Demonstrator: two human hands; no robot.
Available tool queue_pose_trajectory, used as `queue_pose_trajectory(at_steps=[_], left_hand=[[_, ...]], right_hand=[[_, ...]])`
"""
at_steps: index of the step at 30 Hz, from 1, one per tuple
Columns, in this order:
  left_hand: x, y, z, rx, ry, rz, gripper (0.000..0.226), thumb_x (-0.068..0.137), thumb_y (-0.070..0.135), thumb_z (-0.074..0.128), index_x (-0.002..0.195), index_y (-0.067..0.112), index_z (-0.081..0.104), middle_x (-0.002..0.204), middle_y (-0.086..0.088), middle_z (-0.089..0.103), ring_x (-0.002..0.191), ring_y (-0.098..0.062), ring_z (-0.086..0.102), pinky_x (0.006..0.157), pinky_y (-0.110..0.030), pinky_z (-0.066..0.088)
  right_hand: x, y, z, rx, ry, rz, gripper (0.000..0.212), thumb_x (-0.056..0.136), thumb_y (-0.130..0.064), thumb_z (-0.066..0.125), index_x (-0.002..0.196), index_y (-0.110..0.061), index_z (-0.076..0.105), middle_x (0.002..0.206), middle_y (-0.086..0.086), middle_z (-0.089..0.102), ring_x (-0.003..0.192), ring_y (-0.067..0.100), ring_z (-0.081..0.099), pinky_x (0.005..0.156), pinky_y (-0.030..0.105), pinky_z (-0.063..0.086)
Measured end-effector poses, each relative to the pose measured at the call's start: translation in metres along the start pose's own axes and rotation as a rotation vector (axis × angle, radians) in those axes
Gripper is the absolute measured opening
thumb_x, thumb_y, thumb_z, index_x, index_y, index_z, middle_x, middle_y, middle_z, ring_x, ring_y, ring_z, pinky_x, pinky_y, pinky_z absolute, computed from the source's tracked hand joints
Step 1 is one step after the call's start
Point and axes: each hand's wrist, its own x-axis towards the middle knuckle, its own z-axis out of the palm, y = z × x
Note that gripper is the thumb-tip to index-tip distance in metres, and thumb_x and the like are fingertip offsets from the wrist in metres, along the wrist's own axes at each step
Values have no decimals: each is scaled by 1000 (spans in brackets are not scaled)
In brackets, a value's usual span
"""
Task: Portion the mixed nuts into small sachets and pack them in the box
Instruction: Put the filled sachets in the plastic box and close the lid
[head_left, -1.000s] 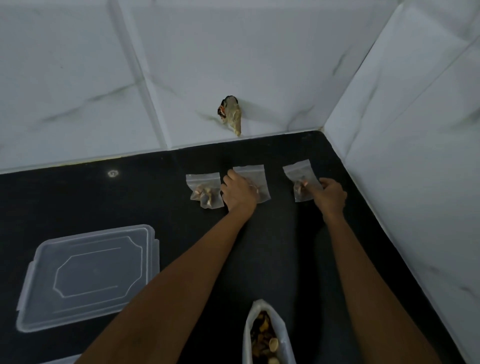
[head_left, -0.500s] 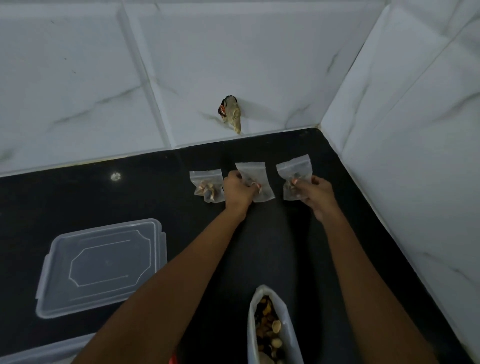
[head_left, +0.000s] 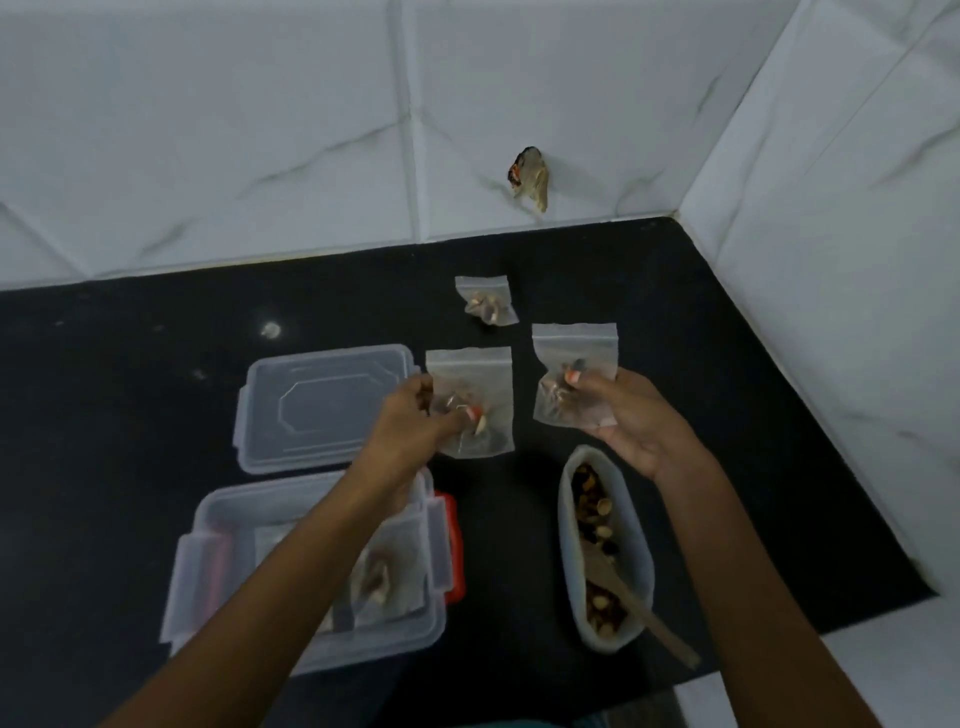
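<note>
My left hand (head_left: 415, 423) pinches a small clear sachet (head_left: 475, 382) of nuts and holds it above the black counter. My right hand (head_left: 631, 421) grips a second sachet (head_left: 574, 353) the same way, a little higher and to the right. A third filled sachet (head_left: 487, 301) lies on the counter behind them. The clear plastic box (head_left: 202, 587) with red clips stands at the lower left, partly hidden by my left forearm, with sachets inside. A white oval bowl (head_left: 636, 571) of mixed nuts with a wooden spoon (head_left: 660, 623) sits under my right wrist.
The box's clear lid (head_left: 322, 410) lies flat just behind the box. A black counter (head_left: 130, 415) meets white marble-look tiled walls at the back and right. A small brownish scrap (head_left: 532, 179) sticks to the back wall.
Both hands have lifted their sachets off the counter and drawn them back toward me. The view has tilted down, bringing the box and the whole bowl into sight.
</note>
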Motion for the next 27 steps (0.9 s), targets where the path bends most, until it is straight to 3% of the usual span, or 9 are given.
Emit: queue_pose_trajectory(at_steps=[5, 9, 12, 16, 19, 21, 23, 25, 27], left_hand=[[-59, -30, -47, 25, 127, -20, 41, 80, 10, 68, 111, 25, 46, 107, 1, 59, 97, -15, 60, 83, -37, 53], [-90, -51, -77, 37, 242, 37, 52, 81, 7, 67, 115, 27, 33, 96, 10, 54, 84, -4, 58, 62, -19, 49], [-100, -62, -94, 170, 328, 104, 57, 80, 5, 68, 114, 26, 26, 94, 12, 46, 80, 0, 52, 59, -15, 48], [-103, -75, -110, 443, 343, 164, 44, 82, 3, 65, 111, 20, 36, 107, 0, 45, 75, -3, 48, 53, -7, 44], [-101, -86, -111, 601, 268, 191, 35, 85, 4, 61, 115, 14, 47, 121, -6, 43, 79, -3, 49, 59, -1, 43], [-100, -92, -112, 663, 233, 193, 34, 87, 6, 59, 118, 14, 48, 131, -4, 38, 97, -7, 47, 71, -1, 42], [-97, -95, -113, 720, 221, 174, 33, 90, 6, 55, 122, 10, 48, 136, -5, 35, 106, -13, 48, 84, -10, 37], [-94, -98, -113, 766, 211, 163, 31, 92, 5, 51, 122, 6, 47, 135, -7, 35, 101, -14, 49, 84, -11, 34], [-91, -101, -114, 793, 204, 164, 28, 92, 3, 50, 120, 3, 46, 132, -9, 35, 91, -9, 44, 81, -7, 29]], right_hand=[[-36, 34, 42, -90, -97, 40, 18, 84, -6, 60, 101, -8, 64, 91, 5, 72, 84, 14, 70, 64, 25, 54], [-53, 65, 71, -224, -142, 13, 22, 83, -6, 62, 105, -7, 63, 94, 8, 72, 86, 17, 69, 69, 28, 56], [-63, 83, 89, -323, -141, -47, 22, 81, -5, 65, 102, -6, 62, 88, 6, 71, 77, 12, 69, 65, 22, 56], [-71, 105, 111, -606, -10, -177, 45, 74, -9, 74, 113, -16, 52, 99, 0, 66, 81, 6, 63, 64, 15, 53], [-74, 119, 126, -774, 51, -295, 66, 75, -5, 72, 130, -20, 38, 101, -1, 54, 79, 4, 52, 54, 2, 43], [-72, 131, 136, -870, 57, -351, 61, 78, -4, 68, 130, -21, 39, 107, 2, 49, 87, 8, 50, 51, 2, 41], [-67, 141, 142, -1006, 74, -382, 47, 83, -6, 64, 125, -19, 46, 115, 4, 45, 96, 9, 47, 55, 4, 42], [-60, 148, 145, -1109, 69, -357, 38, 87, -6, 59, 123, -13, 50, 123, 6, 43, 93, 5, 42, 65, 2, 39], [-54, 154, 148, -1154, 52, -309, 36, 89, -6, 55, 125, -11, 49, 127, 7, 41, 92, 5, 40, 76, 11, 39]])
